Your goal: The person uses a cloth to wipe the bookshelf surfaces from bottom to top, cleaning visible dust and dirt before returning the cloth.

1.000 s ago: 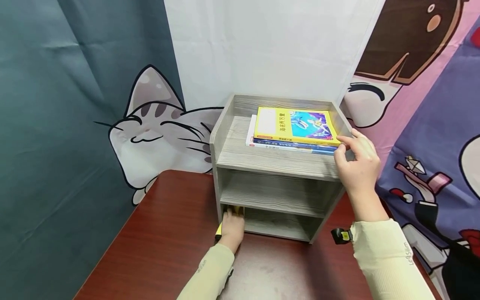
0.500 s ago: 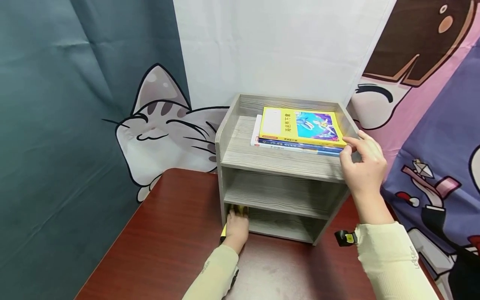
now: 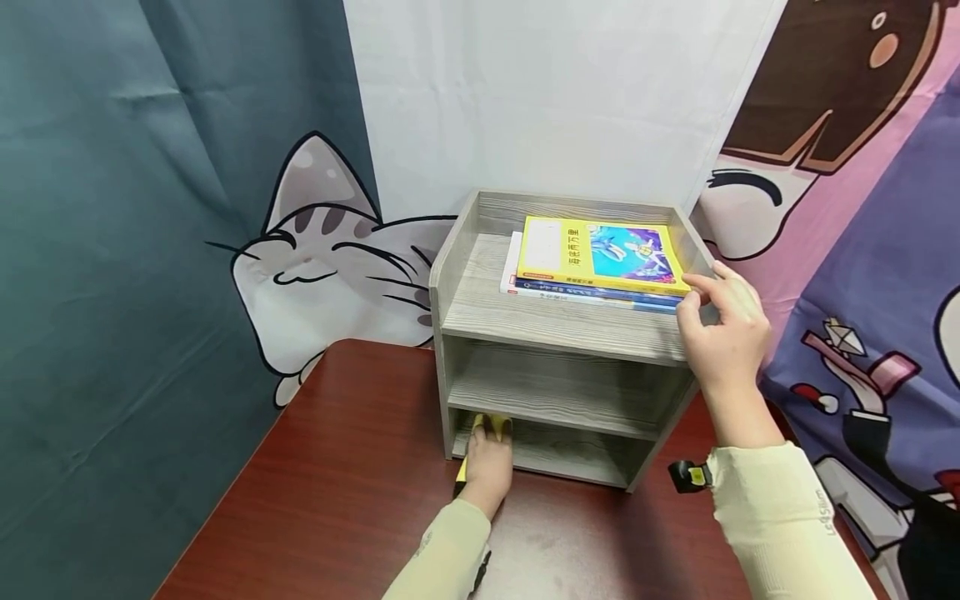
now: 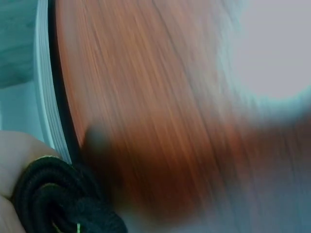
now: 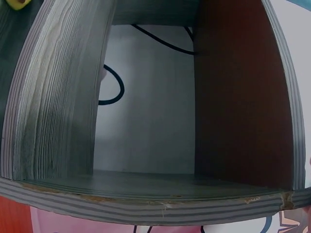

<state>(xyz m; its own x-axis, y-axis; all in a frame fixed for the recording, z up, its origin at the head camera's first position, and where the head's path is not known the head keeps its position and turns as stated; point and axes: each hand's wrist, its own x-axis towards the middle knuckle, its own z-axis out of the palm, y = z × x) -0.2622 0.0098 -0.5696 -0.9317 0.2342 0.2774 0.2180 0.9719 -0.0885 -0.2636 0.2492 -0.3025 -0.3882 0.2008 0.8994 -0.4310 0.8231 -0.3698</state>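
Note:
A small grey wood-grain shelf unit (image 3: 562,329) stands on the table. My left hand (image 3: 490,458) reaches into its bottom compartment at the left, holding a yellow and black cloth (image 3: 461,473) against the bottom board. Yellow cloth shows around the fingertips; in the left wrist view, a black folded part of the cloth (image 4: 58,194) bulges beside the hand. My right hand (image 3: 726,329) grips the unit's right side panel, thumb and forefinger on the inner side near a yellow book (image 3: 600,254). That book tops a small stack of books on the upper board.
The reddish-brown table (image 3: 345,467) extends left of and in front of the unit. A middle board (image 3: 555,387) hangs close above the left hand. Printed curtains (image 3: 585,100) stand behind. In the right wrist view, a dark cable (image 5: 160,41) shows through the unit's open back.
My left hand has slid rightward and slightly toward the front of the bottom compartment with the cloth. My right hand keeps its hold on the side panel. The head view has shifted slightly.

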